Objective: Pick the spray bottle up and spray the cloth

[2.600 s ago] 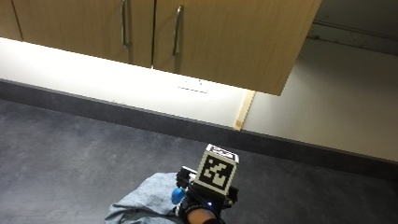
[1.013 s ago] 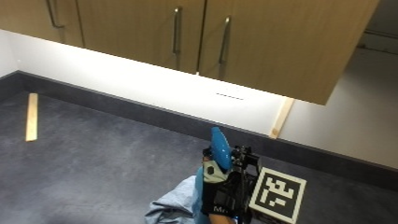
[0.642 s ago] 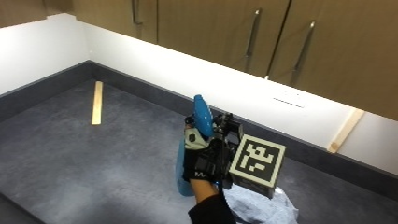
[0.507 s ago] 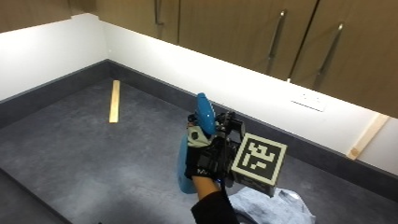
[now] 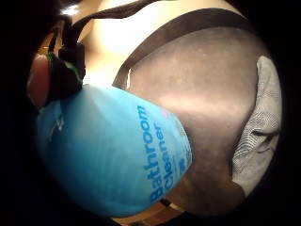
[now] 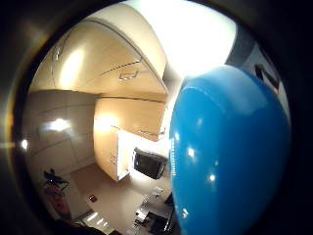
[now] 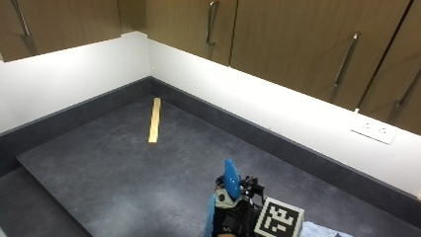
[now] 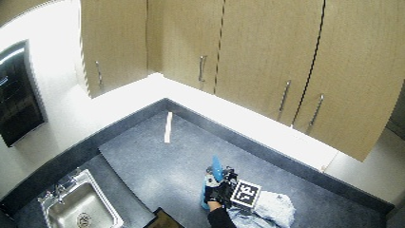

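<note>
The black-gloved right hand (image 8: 217,194) grips an upright blue plastic spray bottle (image 8: 212,179), the crumpled pale blue-grey cloth (image 8: 269,209) lying just beside it on the countertop, away from the corner.

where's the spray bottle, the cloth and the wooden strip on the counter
spray bottle (image 7: 231,178), outside view, on its blue head above the gloved hand
cloth (image 8: 269,209), wide outside view, on its crumpled middle
wooden strip (image 7: 154,126), outside view, on the middle of its length

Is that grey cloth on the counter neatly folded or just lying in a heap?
In a heap. The cloth lies crumpled and uneven on the counter, beside the gloved right hand holding the blue spray bottle.
</note>
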